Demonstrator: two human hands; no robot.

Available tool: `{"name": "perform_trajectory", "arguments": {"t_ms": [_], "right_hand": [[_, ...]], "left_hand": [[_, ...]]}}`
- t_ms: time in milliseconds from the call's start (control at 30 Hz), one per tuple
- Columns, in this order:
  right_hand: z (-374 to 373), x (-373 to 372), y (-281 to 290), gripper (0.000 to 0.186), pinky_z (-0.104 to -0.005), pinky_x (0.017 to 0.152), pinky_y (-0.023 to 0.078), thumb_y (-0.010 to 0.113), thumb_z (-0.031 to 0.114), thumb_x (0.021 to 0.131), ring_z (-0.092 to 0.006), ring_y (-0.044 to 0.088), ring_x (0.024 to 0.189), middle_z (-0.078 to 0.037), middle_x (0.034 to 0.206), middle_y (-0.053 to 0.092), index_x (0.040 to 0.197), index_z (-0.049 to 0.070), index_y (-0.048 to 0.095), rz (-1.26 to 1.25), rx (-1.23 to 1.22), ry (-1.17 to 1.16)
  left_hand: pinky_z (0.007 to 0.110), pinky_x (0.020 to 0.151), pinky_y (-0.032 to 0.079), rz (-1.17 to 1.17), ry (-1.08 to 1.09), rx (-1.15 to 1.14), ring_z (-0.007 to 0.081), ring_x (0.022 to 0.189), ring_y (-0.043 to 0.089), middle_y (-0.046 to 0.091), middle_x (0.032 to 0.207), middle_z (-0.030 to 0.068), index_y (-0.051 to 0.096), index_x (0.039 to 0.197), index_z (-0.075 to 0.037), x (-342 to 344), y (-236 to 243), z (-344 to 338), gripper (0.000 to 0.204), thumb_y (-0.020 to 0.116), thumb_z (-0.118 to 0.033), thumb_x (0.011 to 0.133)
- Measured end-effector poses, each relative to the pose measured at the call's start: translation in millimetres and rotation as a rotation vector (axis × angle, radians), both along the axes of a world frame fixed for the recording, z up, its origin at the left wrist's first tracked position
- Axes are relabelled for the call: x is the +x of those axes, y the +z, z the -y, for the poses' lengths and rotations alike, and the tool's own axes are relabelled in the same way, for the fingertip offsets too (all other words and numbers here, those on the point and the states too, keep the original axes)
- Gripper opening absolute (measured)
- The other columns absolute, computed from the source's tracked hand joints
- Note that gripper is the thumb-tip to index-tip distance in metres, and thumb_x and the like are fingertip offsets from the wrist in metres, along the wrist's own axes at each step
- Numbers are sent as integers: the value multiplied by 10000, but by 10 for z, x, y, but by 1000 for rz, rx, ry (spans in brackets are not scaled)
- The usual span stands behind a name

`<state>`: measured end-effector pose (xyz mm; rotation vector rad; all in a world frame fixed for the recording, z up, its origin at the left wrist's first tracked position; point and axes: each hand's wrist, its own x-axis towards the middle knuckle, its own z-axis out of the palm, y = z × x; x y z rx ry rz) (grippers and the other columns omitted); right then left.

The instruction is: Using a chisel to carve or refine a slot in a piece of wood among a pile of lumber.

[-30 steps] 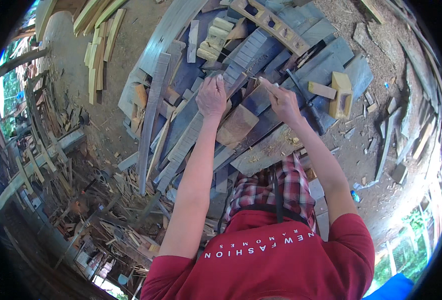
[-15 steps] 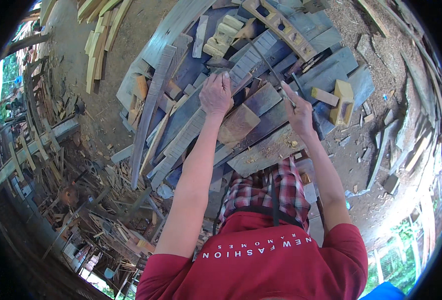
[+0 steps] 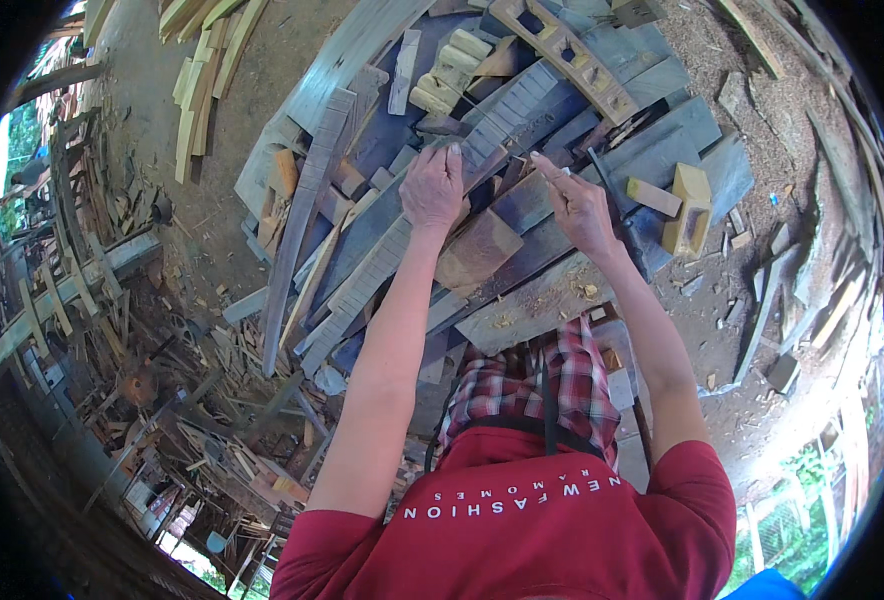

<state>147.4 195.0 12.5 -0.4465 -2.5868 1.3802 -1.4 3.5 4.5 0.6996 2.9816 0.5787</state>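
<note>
My left hand (image 3: 432, 189) rests on a long wooden strip (image 3: 374, 280) scored with many cross lines, its fingers curled and pressed together at the strip's edge. My right hand (image 3: 580, 210) is closed round a thin rod-like tool, whose narrow metal length runs up and left across the strip, partly hidden among the wood. Beneath and between my hands lie dark boards and a brown wooden block (image 3: 480, 250). A dark metal bar (image 3: 604, 180) lies just right of my right hand, beside a yellow notched block (image 3: 687, 210).
Around the work pile are a mortised beam (image 3: 562, 60), small pale blocks (image 3: 447, 75), another long scored strip (image 3: 307, 225) and a wide plank with shavings (image 3: 532, 300). Pale battens (image 3: 202, 110) lie at upper left; scrap wood (image 3: 262, 420) covers ground at lower left.
My right hand drew back down and right with the tool, then pushed forward up and left again. My left hand stayed on the scored strip. The view shifted slightly.
</note>
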Motion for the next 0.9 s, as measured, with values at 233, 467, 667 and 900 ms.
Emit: {"name": "perform_trajectory", "arguments": {"t_ms": [233, 467, 667, 900], "right_hand": [[22, 39, -94, 588, -458, 574, 498, 606, 30, 910, -379, 617, 618, -169, 731, 609, 1435, 294, 589, 44, 87, 36], [102, -171, -179, 572, -460, 578, 498, 606, 26, 907, -400, 627, 643, -189, 770, 638, 1421, 278, 599, -4, 45, -1], [111, -25, -162, 559, -471, 588, 499, 601, 19, 903, -410, 628, 654, -200, 795, 648, 1404, 268, 613, 37, 52, 6], [108, -196, -191, 592, -450, 595, 516, 620, -5, 888, -393, 611, 636, -198, 770, 620, 1410, 272, 607, -54, 65, -27]], "left_hand": [[471, 762, 533, 24, 2, -8, 348, 909, 657, 664, 948, 111, 710, 927, -73, -5, -1, 20, 348, 513, -341, 1030], [476, 757, 531, 0, -17, -4, 352, 912, 654, 658, 949, 114, 712, 949, -76, 3, -11, -7, 352, 506, -349, 1033], [478, 759, 532, 30, -4, -2, 353, 912, 655, 659, 954, 119, 716, 964, -67, -25, 21, 52, 358, 497, -339, 1041], [477, 758, 534, 7, -37, 37, 363, 906, 660, 660, 957, 130, 713, 963, -64, 2, -6, -44, 349, 502, -331, 1040]]}}
